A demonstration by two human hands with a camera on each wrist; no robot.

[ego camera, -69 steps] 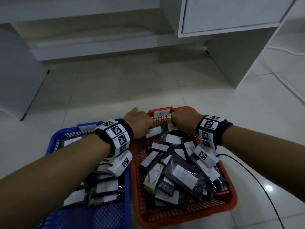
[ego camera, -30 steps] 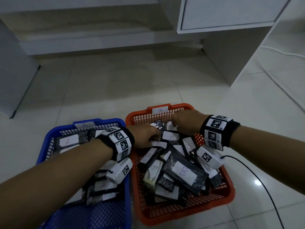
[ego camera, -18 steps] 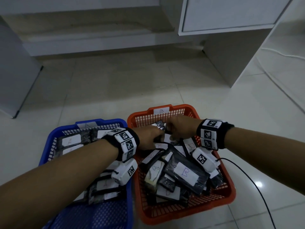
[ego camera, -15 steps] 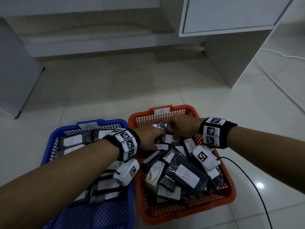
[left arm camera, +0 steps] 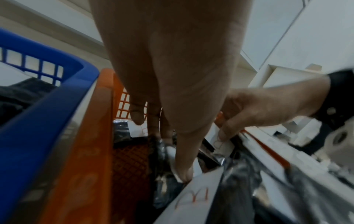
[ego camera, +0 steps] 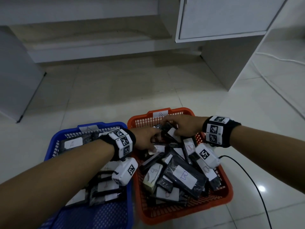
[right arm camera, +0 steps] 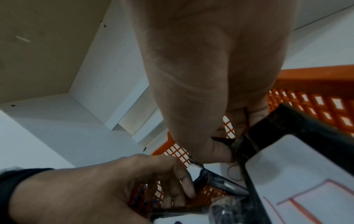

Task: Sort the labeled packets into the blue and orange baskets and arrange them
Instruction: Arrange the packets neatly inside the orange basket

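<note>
The orange basket (ego camera: 228,192), tagged B, holds a loose pile of black packets (ego camera: 183,176) with white B labels. To its left, the blue basket (ego camera: 54,141), tagged A, holds several A packets (ego camera: 72,143). Both hands are at the orange basket's far end. My left hand (ego camera: 155,143) reaches across the blue rim and pinches a black packet (right arm camera: 220,183) between thumb and curled fingers. My right hand (ego camera: 175,129) pinches the top edge of a black labelled packet (right arm camera: 287,125), which stands tilted against the far wall. The palms hide the packets beneath them.
The baskets sit side by side on a pale tiled floor. A white cabinet panel (ego camera: 222,63) stands behind on the right and a grey panel (ego camera: 16,71) on the left. A black cable (ego camera: 247,179) runs from my right wrist across the floor.
Both hands came back from the orange basket's far rim and drew together over its far packets. The right hand now has a packet's end raised.
</note>
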